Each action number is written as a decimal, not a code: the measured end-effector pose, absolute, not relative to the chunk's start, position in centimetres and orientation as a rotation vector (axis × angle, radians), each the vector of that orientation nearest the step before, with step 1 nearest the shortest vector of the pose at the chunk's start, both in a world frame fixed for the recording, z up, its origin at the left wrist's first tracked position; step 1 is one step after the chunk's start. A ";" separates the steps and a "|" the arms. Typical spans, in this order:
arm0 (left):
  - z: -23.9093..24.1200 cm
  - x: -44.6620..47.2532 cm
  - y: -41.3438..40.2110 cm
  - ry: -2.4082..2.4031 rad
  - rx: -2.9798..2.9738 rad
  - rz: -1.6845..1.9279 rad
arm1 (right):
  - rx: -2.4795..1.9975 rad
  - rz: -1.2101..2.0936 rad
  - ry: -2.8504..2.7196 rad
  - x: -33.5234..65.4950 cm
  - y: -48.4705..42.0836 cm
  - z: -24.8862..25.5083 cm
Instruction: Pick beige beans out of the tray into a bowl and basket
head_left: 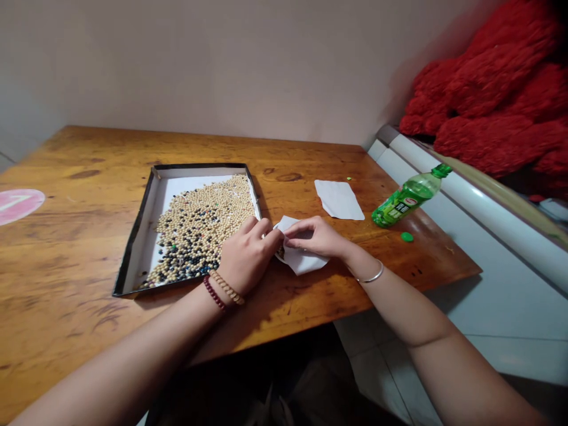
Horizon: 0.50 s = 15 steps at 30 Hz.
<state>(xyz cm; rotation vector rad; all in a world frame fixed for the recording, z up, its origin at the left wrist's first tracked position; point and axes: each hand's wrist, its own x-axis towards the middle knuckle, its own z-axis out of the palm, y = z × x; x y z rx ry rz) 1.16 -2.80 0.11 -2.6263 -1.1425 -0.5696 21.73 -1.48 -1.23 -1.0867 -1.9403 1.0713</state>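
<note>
A sheet of white paper (pixel 304 262), bent up at its edges, lies between my two hands near the table's front edge. My left hand (pixel 248 251) is closed, its curled fingertips at the paper's left side. A few small dark and tan bits (pixel 281 252) show there, partly hidden by the fingers. From the right, my right hand (pixel 320 238) pinches the paper between thumb and fingers. Just left of my left hand stands a shallow black-edged tray (pixel 141 228) with a white inside. Spread across it are many cream beads (pixel 208 204) mixed with black, blue and a few green ones.
Another piece of white paper (pixel 339 200) lies flat beyond my right hand. An uncapped-looking green drink bottle (pixel 407 198) stands to the right, with a green cap (pixel 407 237) beside it. A white appliance (pixel 497 248) adjoins the wooden table (pixel 84 248), and red plush material (pixel 497 89) is piled above.
</note>
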 end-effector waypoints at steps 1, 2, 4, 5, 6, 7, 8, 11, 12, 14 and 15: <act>0.1 1.1 -2.8 -1.142 -2.632 -0.560 | -1.087 1.076 -1.958 21.8 -1.5 -1.2; 0.1 1.1 -2.8 -1.148 -2.634 -0.554 | -1.091 1.076 -1.971 21.8 -1.5 -1.3; 0.4 1.1 -2.7 -1.165 -2.637 -0.549 | -1.110 1.066 -1.978 21.7 -1.5 -1.3; 0.6 1.1 -2.7 -1.180 -2.635 -0.546 | -1.121 1.057 -1.972 21.7 -1.5 -1.3; 0.8 1.0 -2.7 -1.203 -2.627 -0.538 | -1.130 1.046 -1.965 21.6 -1.5 -1.3; 1.1 0.9 -2.6 -1.236 -2.618 -0.520 | -1.139 1.030 -1.957 21.5 -1.5 -1.4; 1.3 0.7 -2.4 -1.287 -2.601 -0.496 | -1.148 1.012 -1.950 21.5 -1.5 -1.4; 1.6 -0.2 -1.7 -1.472 -2.551 -0.368 | -1.159 0.971 -1.938 21.4 -1.4 -1.6; 1.5 -0.5 -1.4 -1.515 -2.547 -0.308 | -1.158 0.964 -1.932 21.4 -1.4 -1.6; 1.2 -1.1 -0.8 -1.560 -2.557 -0.191 | -1.153 0.949 -1.927 21.4 -1.4 -1.7; 1.0 -1.3 -0.6 -1.564 -2.569 -0.150 | -1.149 0.928 -1.927 21.4 -1.4 -1.8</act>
